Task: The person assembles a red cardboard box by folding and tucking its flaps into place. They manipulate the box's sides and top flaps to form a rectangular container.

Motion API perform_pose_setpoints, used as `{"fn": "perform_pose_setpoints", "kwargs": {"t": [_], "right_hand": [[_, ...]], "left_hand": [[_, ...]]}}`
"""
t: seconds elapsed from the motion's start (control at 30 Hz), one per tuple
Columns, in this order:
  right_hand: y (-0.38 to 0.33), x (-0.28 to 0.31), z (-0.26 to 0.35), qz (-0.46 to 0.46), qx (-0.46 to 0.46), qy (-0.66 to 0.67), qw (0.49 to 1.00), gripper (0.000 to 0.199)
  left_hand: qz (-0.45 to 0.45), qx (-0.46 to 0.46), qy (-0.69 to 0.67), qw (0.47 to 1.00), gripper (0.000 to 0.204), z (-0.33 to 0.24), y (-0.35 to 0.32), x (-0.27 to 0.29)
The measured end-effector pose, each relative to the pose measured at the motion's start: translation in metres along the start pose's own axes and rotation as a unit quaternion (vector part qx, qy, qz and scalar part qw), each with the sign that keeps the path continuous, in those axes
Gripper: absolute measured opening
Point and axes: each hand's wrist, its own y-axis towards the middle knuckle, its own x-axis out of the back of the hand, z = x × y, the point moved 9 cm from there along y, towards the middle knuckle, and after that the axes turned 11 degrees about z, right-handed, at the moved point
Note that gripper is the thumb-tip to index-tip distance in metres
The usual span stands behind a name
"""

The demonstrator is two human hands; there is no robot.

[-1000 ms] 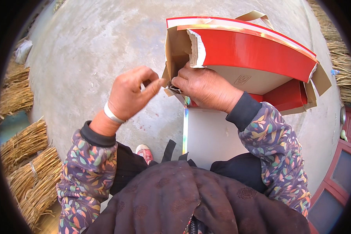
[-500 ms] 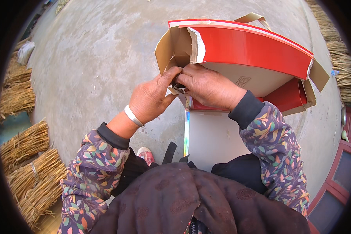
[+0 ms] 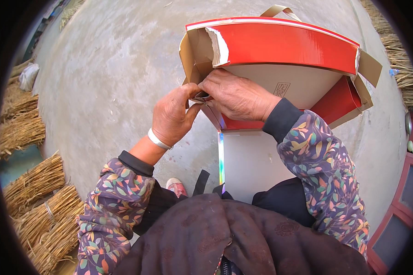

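Note:
In front of me is a red cardboard gift box, its corners torn so that brown board shows. A pale lid panel hangs from its near edge down toward my lap. My left hand, with a silver bracelet on the wrist, pinches a cardboard flap at the box's near left corner. Close against it, my right hand grips the same corner with curled fingers, reaching over the near wall. The fingertips of both hands are partly hidden by the folded board. A beige ribbon handle loops from the far side.
Bundles of dry straw lie along the left, and more straw stands at the far right. A white bag rests on the left straw. A dark red framed panel is at the lower right. Concrete floor surrounds me.
The box and both hands sit slightly farther left in view. My right hand has shifted a little along the corner; both hands keep hold of the cardboard.

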Motion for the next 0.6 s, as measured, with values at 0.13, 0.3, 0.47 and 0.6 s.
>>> {"fn": "perform_pose_setpoints", "kwargs": {"t": [0.13, 0.3, 0.47, 0.6], "right_hand": [[0.002, -0.002, -0.001, 0.025, -0.016, 0.015, 0.999, 0.016], [0.006, -0.004, -0.011, 0.020, -0.044, 0.038, 0.998, 0.016], [0.013, -0.006, -0.014, 0.039, -0.034, 0.026, 0.998, 0.020], [0.015, -0.011, -0.018, 0.102, -0.067, 0.022, 0.992, 0.020]], "left_hand": [[-0.010, -0.044, 0.037, 0.998, 0.036, -0.009, -0.003, 0.000], [-0.012, -0.027, 0.035, 0.999, 0.032, -0.005, -0.002, 0.001], [0.007, 0.021, -0.016, 1.000, 0.028, 0.012, 0.004, 0.005], [0.030, 0.017, -0.011, 0.999, 0.028, 0.016, 0.008, 0.003]]}}
